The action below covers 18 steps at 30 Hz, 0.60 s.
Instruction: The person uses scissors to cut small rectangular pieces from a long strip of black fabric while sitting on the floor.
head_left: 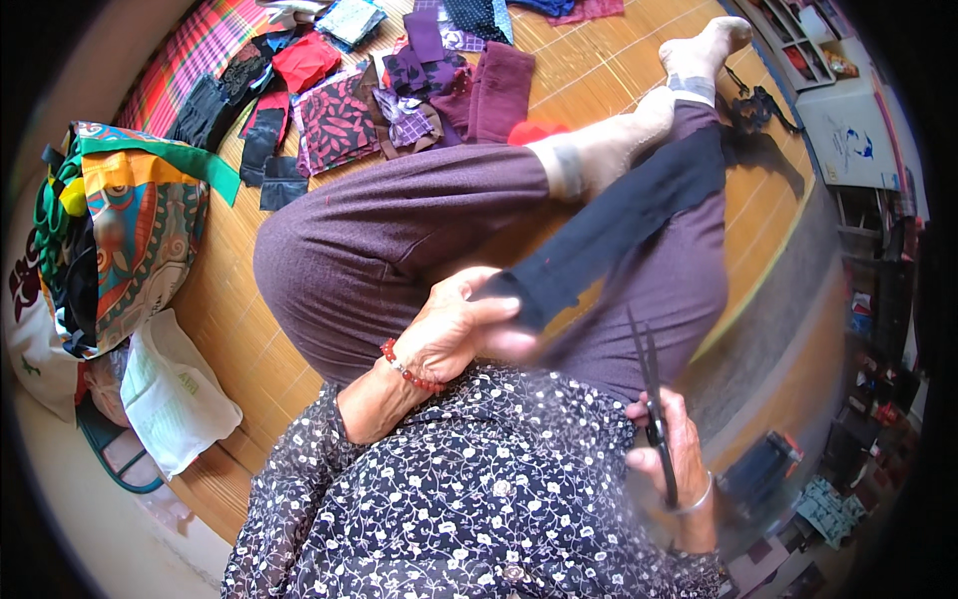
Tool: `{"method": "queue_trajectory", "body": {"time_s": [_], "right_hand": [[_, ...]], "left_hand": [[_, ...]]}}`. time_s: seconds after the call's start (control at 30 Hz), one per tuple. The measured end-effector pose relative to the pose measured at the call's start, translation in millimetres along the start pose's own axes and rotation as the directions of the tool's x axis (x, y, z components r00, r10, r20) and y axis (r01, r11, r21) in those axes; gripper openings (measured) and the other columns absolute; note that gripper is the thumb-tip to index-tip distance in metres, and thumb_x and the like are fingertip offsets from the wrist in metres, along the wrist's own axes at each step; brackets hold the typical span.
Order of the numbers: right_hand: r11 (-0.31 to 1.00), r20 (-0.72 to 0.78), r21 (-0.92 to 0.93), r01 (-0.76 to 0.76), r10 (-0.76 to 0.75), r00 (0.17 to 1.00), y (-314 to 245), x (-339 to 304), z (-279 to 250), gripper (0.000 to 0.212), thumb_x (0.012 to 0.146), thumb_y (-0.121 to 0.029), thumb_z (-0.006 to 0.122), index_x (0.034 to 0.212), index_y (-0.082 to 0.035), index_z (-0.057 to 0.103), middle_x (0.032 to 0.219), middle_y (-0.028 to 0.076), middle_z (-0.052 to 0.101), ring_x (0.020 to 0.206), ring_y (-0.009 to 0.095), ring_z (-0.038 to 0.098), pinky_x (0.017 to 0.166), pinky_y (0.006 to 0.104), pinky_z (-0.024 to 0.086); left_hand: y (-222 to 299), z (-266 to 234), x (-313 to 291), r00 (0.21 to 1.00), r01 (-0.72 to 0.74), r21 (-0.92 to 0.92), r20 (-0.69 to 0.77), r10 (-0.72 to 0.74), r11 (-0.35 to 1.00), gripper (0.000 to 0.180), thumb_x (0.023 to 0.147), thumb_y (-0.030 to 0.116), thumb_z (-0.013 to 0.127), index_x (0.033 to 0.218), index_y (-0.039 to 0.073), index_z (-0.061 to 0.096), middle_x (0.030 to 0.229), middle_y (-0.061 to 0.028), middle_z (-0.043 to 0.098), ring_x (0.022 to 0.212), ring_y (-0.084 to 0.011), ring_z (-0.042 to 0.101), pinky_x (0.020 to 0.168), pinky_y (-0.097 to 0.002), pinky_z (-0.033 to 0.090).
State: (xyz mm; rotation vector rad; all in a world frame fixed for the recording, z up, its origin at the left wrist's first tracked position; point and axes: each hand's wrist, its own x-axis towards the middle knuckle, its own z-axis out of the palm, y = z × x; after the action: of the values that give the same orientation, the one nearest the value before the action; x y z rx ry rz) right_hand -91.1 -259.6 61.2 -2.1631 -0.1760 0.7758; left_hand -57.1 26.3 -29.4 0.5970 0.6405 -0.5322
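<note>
My left hand [454, 324], with a red bead bracelet at its wrist, pinches the near end of a long strip of black cloth [609, 230]. The strip stretches away to the upper right, across my purple-trousered leg, and its far end lies near my ankle. In my right hand [679, 444], beside my lap, is a pair of dark scissors [651, 399], blades pointing up and away from me. The scissors are apart from the cloth. Some blur softens the left fingertips and the blades.
Folded and loose fabric pieces [339, 115] lie on the bamboo mat [215, 290] at the far left. A colourful bag [145, 235] stuffed with cloth stands left, above a white plastic bag [175, 394]. Dark cords [763, 110] lie beyond my foot. Shelves and boxes [848, 140] line the right.
</note>
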Motion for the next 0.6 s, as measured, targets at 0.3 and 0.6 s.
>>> {"method": "queue_trajectory", "body": {"time_s": [0.3,0.6], "right_hand": [[0.989,0.251,-0.147,0.021,0.017,0.968,-17.4,11.2,1.9,0.065,0.073,-0.035,0.071,0.116,0.003,0.042,0.092,0.019,0.053,0.077,0.030,0.055,0.070,0.0368,0.046],[0.970,0.279,-0.183,0.159,-0.104,0.955,-45.7,42.6,13.3,0.063,0.073,-0.035,0.071,0.115,0.003,0.042,0.088,0.018,0.050,0.077,0.034,0.054,0.069,0.0401,0.044]], "left_hand": [[5.2,5.5,-12.9,0.999,0.010,-0.028,0.036,-0.009,1.000,0.029,0.086,0.007,0.057,0.112,-0.004,0.051,0.106,-0.0114,0.057,0.091,-0.0202,0.061,0.068,-0.0401,0.059],[4.5,5.6,-20.4,0.997,0.024,-0.076,0.075,-0.019,0.997,0.024,0.087,0.009,0.056,0.108,-0.002,0.051,0.105,-0.0127,0.058,0.087,-0.0223,0.063,0.067,-0.0410,0.059]]}}
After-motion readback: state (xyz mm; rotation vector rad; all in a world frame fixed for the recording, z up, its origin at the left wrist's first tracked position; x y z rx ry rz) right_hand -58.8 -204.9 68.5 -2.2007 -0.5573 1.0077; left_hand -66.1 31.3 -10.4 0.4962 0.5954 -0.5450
